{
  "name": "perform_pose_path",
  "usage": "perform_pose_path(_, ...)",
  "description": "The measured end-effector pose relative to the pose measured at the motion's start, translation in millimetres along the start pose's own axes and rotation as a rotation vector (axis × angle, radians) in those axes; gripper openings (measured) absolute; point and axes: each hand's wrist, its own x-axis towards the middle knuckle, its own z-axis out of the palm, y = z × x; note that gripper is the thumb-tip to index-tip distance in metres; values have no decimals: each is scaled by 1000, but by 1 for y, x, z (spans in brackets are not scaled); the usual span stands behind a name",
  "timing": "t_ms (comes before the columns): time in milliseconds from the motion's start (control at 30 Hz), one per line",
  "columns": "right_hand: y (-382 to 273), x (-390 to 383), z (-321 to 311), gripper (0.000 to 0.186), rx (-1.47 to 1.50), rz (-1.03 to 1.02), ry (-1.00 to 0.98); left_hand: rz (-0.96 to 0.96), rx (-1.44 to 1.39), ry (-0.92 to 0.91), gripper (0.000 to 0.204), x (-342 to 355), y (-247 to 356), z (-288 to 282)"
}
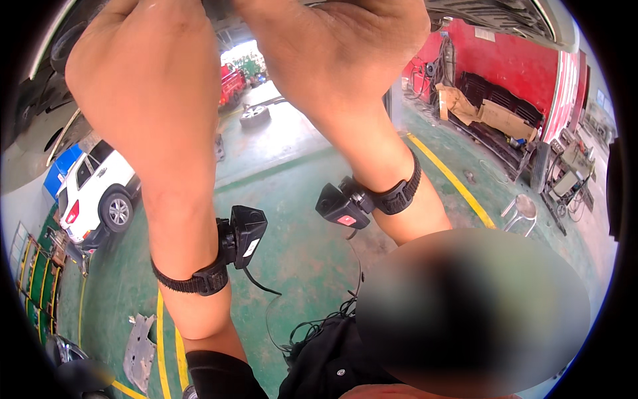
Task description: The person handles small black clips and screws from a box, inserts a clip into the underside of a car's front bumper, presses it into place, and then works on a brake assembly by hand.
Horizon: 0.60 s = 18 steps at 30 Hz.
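Observation:
Both of my arms are raised, with a black strap and a small black device on each wrist. My left hand point(149, 86) fills the upper left of the view, its back toward me. To its right is my right hand point(342, 50), also large and close. The fingers of both hands run out past the top edge, so whether they hold anything is hidden. Around and above them shows the dark underside of a raised vehicle point(505, 16), which is what my hands are nearest to. A thin black cable point(262, 282) hangs from the left wrist device.
A white car point(100, 193) stands at left. A wheel point(255, 116) lies on the green floor point(292, 199) farther off, near a red vehicle point(232, 83). At right are a dark bench point(492, 100) with cardboard, a metal stool point(522, 211) and equipment. A grey panel point(139, 352) lies lower left.

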Motion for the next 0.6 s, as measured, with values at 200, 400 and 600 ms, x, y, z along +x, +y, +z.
perform_pose_path(200,-7,-3,10,15,11,128,6,114,279,-73,45,16,-24,-17)
perform_pose_path(400,-8,-6,17,13,-64,105,56,64,279,-99,46,16,-22,-21)
perform_pose_path(600,-6,-13,24,14,-215,88,154,58,306,-111,46,16,-21,-21)
